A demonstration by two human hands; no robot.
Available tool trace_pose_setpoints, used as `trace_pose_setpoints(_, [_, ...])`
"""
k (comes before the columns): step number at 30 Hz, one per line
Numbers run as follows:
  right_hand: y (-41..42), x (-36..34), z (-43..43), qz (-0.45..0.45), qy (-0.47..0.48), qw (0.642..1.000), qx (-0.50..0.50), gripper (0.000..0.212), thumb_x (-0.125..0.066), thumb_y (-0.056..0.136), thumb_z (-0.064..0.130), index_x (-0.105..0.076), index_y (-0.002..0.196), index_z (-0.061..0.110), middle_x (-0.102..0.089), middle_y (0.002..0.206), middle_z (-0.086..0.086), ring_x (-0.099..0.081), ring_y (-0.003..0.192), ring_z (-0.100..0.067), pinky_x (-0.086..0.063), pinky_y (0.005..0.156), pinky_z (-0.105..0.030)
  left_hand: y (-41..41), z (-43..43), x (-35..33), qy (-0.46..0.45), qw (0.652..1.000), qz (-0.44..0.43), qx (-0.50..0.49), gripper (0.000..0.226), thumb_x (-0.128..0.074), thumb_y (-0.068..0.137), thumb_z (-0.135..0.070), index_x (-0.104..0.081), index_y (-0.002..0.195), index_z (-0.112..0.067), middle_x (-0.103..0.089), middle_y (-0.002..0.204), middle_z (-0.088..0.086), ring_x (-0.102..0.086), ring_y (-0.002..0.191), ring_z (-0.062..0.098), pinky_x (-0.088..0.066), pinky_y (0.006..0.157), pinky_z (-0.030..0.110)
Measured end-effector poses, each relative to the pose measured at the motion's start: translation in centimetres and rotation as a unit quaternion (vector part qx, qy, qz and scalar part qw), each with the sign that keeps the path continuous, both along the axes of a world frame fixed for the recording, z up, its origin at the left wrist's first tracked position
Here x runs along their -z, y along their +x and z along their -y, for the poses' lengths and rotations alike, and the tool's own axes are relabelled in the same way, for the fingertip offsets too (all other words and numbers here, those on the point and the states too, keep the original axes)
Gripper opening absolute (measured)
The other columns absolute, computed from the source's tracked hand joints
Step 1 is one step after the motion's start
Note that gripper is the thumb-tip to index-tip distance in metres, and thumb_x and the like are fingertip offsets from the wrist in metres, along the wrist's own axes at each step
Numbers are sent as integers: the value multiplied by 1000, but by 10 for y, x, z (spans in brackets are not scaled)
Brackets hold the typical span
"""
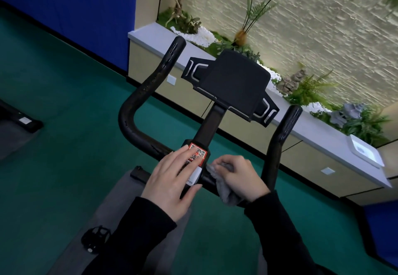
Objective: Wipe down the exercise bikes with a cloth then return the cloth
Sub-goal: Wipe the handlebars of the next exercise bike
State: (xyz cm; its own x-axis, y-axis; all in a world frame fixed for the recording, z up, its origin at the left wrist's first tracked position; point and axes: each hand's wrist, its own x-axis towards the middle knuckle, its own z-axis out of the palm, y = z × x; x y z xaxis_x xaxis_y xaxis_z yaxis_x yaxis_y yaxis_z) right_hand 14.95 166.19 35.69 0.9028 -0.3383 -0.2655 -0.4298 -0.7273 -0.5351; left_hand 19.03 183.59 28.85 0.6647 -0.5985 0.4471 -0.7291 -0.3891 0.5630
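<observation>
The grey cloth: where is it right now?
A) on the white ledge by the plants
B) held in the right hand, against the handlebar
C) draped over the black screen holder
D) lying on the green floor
B: the right hand grips the grey cloth against the handlebar.

**Crowded at the stem, open to the left**

We found our left hand (172,180) flat at the foot of the stem (210,126) and our right hand (239,175) gripping the cloth (226,193) just beside it, leaving little crossbar (154,146) bare between them. The console (234,83) blocked the way above. The left horn (157,76) and right horn (284,132) fenced the sides, with open floor (71,106) beyond the left.
</observation>
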Motion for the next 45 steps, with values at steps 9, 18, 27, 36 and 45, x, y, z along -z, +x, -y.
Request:
trace_pose_setpoints(9, [-15, -2, 20, -47, -41, 998, -28, 14, -54, 94, 23, -67, 95, 19, -68, 92, 5, -59, 87, -5, -37, 67, -1, 0, 0, 1, -4, 1000, 13, -3, 50, -47, 88, -39, -53, 131, -15, -46, 141, -1, -33, 135, 14, -36, 107, 41])
trace_pose_setpoints(18, [-33, 0, -2, 86, -102, 989, -61, 12, -60, 91, 17, -68, 98, 13, -65, 91, 4, -57, 89, -9, -33, 74, -3, 0, 0, 1, 0, 1000, 8, 1, 51, -48, 87, -38, -52, 132, -15, -45, 142, -1, -34, 135, 15, -35, 107, 44])
trace_pose_setpoints(27, [-56, 20, -28, 247, -176, 953, 16, 22, -72, 75, -6, -71, 92, 9, -69, 87, -1, -59, 81, -23, -43, 78, -20, -2, 1, -2, -3, 1000, 19, 0, 50, -49, 86, -35, -55, 129, -10, -49, 138, 4, -37, 133, 19, -39, 104, 45])
trace_pose_setpoints(36, [-75, 24, -20, 292, -165, 940, 62, 23, -73, 76, -4, -70, 95, 8, -69, 90, 3, -61, 83, -20, -40, 80, -11, -3, -1, -5, 26, 1000, 17, -3, 51, -45, 88, -37, -52, 131, -11, -47, 140, 4, -36, 134, 20, -38, 106, 45])
trace_pose_setpoints(45, [-107, 56, -77, 289, 200, 902, 250, 25, -69, 80, -1, -69, 98, 17, -74, 96, 5, -69, 94, -16, -53, 86, -29, 4, -7, -13, 36, 999, 9, 21, 48, -43, 89, -37, -56, 128, -12, -51, 137, 2, -37, 131, 17, -44, 99, 49])
